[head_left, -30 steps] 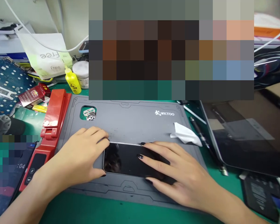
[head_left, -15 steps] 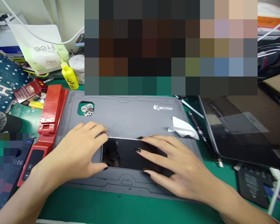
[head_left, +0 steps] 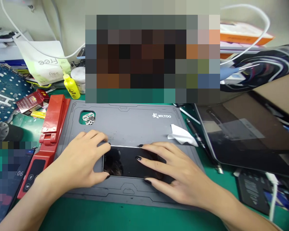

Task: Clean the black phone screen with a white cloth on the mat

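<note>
A smartphone (head_left: pixel 128 162) with a black, glossy screen facing up lies lengthwise on a grey work mat (head_left: pixel 125 126). My left hand (head_left: pixel 86 160) holds its left end, thumb at the near edge and fingers at the far edge. Across the right part of the phone spreads my right hand (head_left: pixel 173 170), its thumb on the near edge, one fingertip at the far edge and another resting on the glass. This palm hides the phone's right end. Beyond the right hand lies a crumpled white wipe (head_left: pixel 181 135).
A red device (head_left: pixel 54 115) borders the mat on the left, near a second phone (head_left: pixel 22 173). A yellow bottle (head_left: pixel 71 86) and white jar (head_left: pixel 79 78) stand behind. On the right are a black pen-like tool (head_left: pixel 203 144), a dark glossy panel (head_left: pixel 236 131) and a black battery-like block (head_left: pixel 251 192).
The whole view has shifted, so the mat and surroundings sit lower and slightly further left. Both hands keep the same hold on the phone.
</note>
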`<state>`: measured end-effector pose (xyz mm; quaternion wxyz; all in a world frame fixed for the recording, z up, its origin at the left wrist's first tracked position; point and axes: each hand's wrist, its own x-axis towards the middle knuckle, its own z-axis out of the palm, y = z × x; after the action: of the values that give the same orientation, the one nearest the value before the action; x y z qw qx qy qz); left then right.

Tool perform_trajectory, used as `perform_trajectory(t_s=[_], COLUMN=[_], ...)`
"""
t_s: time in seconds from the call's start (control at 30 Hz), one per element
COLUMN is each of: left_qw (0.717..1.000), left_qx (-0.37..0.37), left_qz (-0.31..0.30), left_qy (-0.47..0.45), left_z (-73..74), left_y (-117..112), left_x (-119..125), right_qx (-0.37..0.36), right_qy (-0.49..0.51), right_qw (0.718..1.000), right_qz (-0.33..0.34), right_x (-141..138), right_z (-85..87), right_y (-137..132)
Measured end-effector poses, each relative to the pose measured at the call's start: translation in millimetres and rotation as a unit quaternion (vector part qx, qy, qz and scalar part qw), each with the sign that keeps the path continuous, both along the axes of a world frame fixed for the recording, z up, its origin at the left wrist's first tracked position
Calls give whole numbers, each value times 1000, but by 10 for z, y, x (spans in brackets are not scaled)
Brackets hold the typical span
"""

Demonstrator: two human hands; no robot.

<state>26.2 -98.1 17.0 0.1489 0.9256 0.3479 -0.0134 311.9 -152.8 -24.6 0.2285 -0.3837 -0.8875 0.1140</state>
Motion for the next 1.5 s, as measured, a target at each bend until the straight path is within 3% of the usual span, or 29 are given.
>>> perform_trajectory(t_s=[0.37, 0.7, 1.5], left_qw=[999, 999, 998], left_qx=[23, 34, 53], left_qz=[21, -1, 10], left_qy=[7, 8, 27], left_z=[8, 19, -8], left_y=[-65, -108, -166], left_x=[80, 164, 252], right_qx=[12, 15, 33], right_qy=[-11, -30, -46], right_qw=[1000, 999, 998], right_qz=[9, 11, 11], right_x=[-26, -25, -57], right_z=[33, 41, 83], right_y=[12, 5, -11])
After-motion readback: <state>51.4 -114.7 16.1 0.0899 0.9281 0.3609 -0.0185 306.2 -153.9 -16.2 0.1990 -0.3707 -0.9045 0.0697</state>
